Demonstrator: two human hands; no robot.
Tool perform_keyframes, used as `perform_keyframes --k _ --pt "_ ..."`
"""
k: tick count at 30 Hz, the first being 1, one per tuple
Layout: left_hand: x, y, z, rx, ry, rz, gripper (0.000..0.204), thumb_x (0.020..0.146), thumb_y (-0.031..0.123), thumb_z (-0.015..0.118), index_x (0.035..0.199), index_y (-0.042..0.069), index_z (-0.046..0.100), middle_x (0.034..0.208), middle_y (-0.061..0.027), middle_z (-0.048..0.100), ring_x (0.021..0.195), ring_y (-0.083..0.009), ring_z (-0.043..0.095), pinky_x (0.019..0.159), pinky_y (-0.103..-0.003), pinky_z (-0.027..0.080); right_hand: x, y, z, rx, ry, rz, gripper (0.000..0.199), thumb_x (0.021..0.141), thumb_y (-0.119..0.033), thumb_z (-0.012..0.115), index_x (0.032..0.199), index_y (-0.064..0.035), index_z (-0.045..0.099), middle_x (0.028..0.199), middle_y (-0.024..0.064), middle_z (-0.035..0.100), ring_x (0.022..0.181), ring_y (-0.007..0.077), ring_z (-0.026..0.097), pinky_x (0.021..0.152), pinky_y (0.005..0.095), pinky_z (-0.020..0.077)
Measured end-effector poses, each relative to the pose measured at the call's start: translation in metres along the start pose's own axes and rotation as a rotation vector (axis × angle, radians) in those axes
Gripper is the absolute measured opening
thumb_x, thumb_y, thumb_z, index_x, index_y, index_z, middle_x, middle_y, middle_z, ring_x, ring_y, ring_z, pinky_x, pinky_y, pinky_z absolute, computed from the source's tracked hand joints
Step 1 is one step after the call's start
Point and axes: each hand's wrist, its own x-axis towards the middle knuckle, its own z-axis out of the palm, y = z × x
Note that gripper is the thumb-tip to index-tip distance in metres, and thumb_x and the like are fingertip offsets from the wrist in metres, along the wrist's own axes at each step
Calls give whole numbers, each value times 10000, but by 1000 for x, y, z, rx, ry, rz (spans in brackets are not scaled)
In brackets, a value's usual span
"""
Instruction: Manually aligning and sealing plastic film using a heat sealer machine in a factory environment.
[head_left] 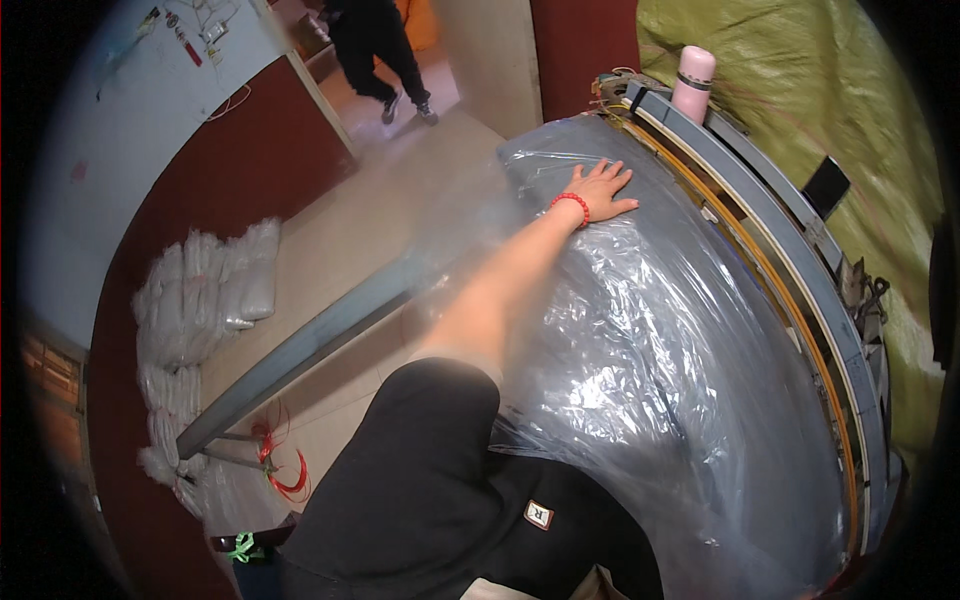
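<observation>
My left hand [600,192], with a red bead bracelet [571,204] on the wrist, lies flat with fingers spread. It presses on the far part of a large clear plastic sheet [630,330], which is shiny and wrinkled in the middle. The sheet covers a broad surface in front of me and to the right. Nothing is gripped in this hand. My right hand does not show.
Along the sheet's right side runs a long metal rail [830,300] with a pink bottle [693,85] and a black phone [826,187]. Clear plastic bundles [205,280] lie by the left wall, near a grey metal beam [300,350]. Someone in dark trousers [375,45] stands beyond the doorway.
</observation>
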Motion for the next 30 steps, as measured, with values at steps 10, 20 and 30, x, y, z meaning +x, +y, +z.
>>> perform_keyframes --k 10,20,30 --pt "43 -24 -4 -18 -170 94 596 805 467 471 1279 119 371 1347 -126 298 1272 -238 221 1036 -351 182 -122 -64 -121 123 -136 439 321 859 -311 422 1017 -79 578 974 132 598 889 275 576 721 389 454" --pt "-120 409 -25 -1014 -974 783 612 822 510 443 1232 58 388 1153 -86 504 1039 -188 482 825 -321 393 -119 12 -106 -38 -138 577 368 862 -377 389 926 -68 578 905 179 598 876 343 567 735 446 443" --pt "-233 568 64 -952 -675 1048 652 744 197 623 1256 -43 299 1274 -212 340 1111 -278 428 891 -322 384 -108 4 -112 113 -176 635 316 842 -364 427 936 -103 580 951 162 586 927 340 540 765 436 423"
